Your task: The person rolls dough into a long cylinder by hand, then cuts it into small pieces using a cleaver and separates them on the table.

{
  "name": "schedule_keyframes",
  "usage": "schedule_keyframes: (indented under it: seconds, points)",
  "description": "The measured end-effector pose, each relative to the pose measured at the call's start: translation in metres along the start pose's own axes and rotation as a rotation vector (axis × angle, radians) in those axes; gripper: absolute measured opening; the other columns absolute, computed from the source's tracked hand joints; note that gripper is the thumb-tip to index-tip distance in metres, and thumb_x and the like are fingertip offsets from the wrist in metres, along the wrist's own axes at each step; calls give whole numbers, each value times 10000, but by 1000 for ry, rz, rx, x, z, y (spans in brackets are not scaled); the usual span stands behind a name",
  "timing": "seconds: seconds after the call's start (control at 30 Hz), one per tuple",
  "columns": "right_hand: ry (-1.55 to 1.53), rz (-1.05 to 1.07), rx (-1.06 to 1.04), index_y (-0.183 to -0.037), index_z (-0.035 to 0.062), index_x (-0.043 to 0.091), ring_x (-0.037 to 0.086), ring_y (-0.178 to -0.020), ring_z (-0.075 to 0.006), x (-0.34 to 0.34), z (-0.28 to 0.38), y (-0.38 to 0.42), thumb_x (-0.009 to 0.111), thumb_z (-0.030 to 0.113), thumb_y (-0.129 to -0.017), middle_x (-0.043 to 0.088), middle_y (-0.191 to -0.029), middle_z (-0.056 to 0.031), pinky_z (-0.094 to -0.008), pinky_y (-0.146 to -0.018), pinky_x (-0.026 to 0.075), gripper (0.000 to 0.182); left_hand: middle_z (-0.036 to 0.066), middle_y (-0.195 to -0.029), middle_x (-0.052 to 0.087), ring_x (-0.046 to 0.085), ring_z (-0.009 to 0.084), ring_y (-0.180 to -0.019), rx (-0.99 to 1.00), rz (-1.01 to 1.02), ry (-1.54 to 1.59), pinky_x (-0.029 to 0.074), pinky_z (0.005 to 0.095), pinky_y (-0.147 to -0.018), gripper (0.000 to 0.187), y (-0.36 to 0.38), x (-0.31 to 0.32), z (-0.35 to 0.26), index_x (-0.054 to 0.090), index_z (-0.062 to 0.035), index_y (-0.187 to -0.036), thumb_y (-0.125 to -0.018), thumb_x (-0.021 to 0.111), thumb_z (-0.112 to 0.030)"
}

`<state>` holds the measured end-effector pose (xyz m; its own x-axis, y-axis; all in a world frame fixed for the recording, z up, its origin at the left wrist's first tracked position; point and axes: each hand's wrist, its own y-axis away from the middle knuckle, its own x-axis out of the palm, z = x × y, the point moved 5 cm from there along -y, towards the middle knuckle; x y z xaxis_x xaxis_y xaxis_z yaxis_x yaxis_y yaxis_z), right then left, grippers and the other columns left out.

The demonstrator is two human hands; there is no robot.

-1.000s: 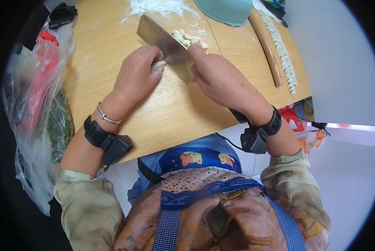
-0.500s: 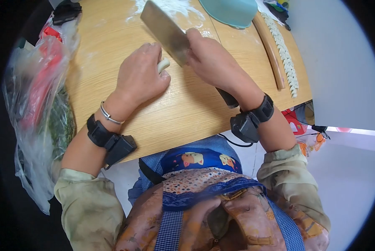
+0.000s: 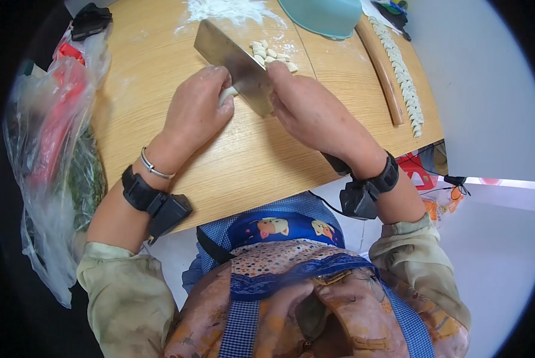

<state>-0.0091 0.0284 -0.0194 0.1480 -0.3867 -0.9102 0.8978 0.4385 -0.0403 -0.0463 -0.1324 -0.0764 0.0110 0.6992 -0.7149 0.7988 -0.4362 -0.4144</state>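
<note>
My left hand is closed around a pale roll of dough, whose end shows between thumb and fingers. In my right hand is a cleaver with a broad metal blade, its dark handle passing under my wrist. The blade stands at the end of the roll, right beside my left thumb. Several small cut dough pieces lie in a loose group just beyond the blade.
White flour is spread on the wooden table at the back. A light green basin, a rolling pin and a long row of shaped dough are at the right. Plastic bags hang along the left edge.
The cleaver has come down and toward the roll's end. Cut dough pieces that the blade and right hand hid before now show behind it. My left hand has shifted slightly left.
</note>
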Motion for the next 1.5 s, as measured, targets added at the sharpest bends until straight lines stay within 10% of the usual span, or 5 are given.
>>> schedule_keyframes:
  seconds: [0.57,0.63,0.73,1.5]
  points:
    - [-102,-92,92,-1031,-95,484,655,-824,-477,2,-17,-31,520,80,-936,652,-837,-315,-524,-745,511,202,208,-852,595,594,399,-790,-185,49,-94,490,453,-720,238,-1,-7,-4,546,-3,-933,-728,652,-58]
    - [-86,-87,105,-996,-30,419,709,-802,-379,-3,-14,-21,503,75,-980,649,-807,-255,-460,-697,512,135,209,-848,593,594,396,-782,-153,37,-74,490,452,-715,230,-2,-3,3,543,3,-928,-739,658,-58]
    - [-99,-58,42,-987,-81,459,636,-745,-482,-5,-6,-9,514,63,-935,632,-752,-299,-536,-668,492,163,206,-845,594,599,380,-768,-94,11,-22,492,444,-706,224,-3,-2,5,544,12,-930,-764,676,-59]
    - [8,22,72,-1034,-91,497,661,-865,-473,7,-2,-42,565,91,-919,665,-881,-309,-513,-766,525,225,185,-898,624,616,373,-859,-27,2,73,511,442,-783,133,-3,0,4,601,17,-898,-803,684,-27]
